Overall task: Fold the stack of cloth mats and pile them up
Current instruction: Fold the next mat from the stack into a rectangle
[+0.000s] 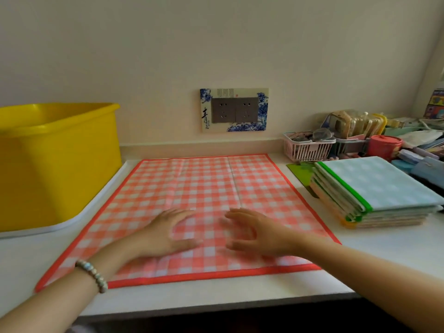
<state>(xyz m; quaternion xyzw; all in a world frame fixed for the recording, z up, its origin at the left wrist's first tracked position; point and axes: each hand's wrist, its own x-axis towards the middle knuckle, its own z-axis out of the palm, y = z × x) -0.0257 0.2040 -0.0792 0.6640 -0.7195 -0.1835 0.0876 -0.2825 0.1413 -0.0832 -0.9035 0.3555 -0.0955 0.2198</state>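
While smoothing with left hand (168,233) and right hand (254,233), both spread open and holding nothing (blurred, seemingly flat on cloth), press outward across the mat (204,183) lying unfolded on the counter (240,295), then fold edge to edge before adding to the pile (374,191) at right.

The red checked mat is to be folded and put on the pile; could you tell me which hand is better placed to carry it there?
Probably the right hand: the pile of folded mats lies on its side of the red checked mat, while the left hand would have to cross.
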